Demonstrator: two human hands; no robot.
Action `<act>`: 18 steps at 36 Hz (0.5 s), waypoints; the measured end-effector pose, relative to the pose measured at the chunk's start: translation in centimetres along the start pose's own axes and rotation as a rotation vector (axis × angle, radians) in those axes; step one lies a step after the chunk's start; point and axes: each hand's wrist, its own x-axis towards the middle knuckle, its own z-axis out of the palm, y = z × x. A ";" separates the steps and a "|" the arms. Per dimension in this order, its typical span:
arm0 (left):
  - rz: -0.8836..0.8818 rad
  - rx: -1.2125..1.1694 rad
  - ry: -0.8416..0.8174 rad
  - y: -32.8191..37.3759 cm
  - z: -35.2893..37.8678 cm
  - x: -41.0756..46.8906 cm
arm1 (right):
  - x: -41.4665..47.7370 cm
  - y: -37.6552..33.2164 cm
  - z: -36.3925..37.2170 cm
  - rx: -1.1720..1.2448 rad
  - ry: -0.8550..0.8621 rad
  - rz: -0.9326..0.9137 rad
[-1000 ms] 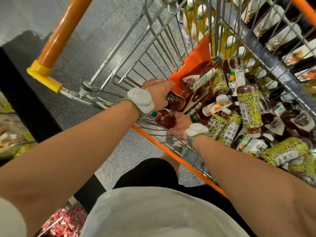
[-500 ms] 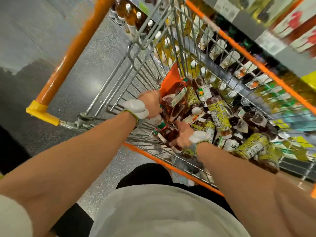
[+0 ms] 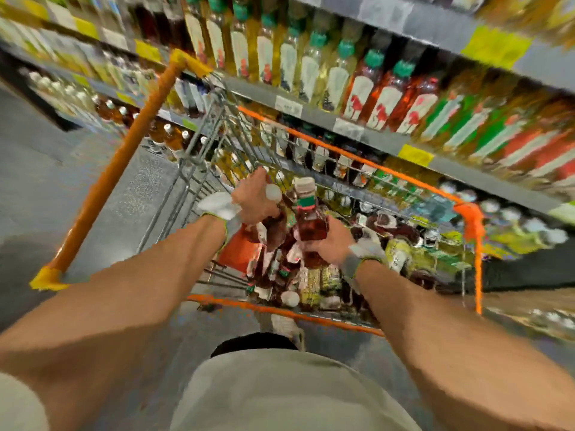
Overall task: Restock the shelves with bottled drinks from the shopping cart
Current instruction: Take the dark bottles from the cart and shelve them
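1. Head view, the hands: the right hand (image 3: 329, 244) is wrapped round the lower body of a tea bottle (image 3: 311, 223) filled with reddish-brown drink. The left hand (image 3: 253, 199) is closed round the neck end of a second bottle (image 3: 273, 227). Its white cap shows just beside the fingers, but blur hides how the body lies.

2. Head view, where the bottles are: both are held above the heap of bottles (image 3: 320, 281) in the shopping cart (image 3: 280, 313), just inside its near-left part. They are close together but seem apart. The cart's orange handle bar (image 3: 124, 169) runs off to the far left.

3. Head view, the deciding relation: the shelves (image 3: 314, 118) lie on the far side of the cart, past its far rim and above it. Both hands must therefore carry up and away from the person.
   - The tea bottle stands roughly upright, cap on top and tipped a little to the far side, which already suits standing it on a shelf.
   - The row of red-drink bottles (image 3: 384, 102) is far and right, so the right hand appears the nearer one.

4. Judgement: the far rim and the packed shelf fronts look like the things to clear on the way.
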 end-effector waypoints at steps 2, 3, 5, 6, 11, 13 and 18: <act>0.078 -0.041 -0.023 1.3 -1.1 -1.0 | -2.7 -1.0 -1.5 0.091 0.046 -0.034; 0.113 -0.052 -0.039 2.1 -1.9 -1.6 | -4.0 -1.5 -2.3 0.108 0.068 -0.071; 0.182 -0.098 -0.044 3.7 -3.2 -2.5 | -5.6 -2.0 -3.8 0.144 0.149 -0.116; 0.215 -0.118 -0.020 4.7 -3.8 -3.4 | -6.6 -2.4 -4.5 0.173 0.184 -0.123; 0.361 -0.251 0.076 9.1 -7.6 -6.7 | -10.7 -4.7 -7.9 0.208 0.362 -0.160; 0.440 -0.302 0.088 11.3 -9.8 -7.8 | -11.8 -6.0 -9.7 0.290 0.341 -0.180; 0.616 -0.445 0.088 15.4 -14.5 -8.3 | -13.6 -10.6 -13.7 0.371 0.487 -0.211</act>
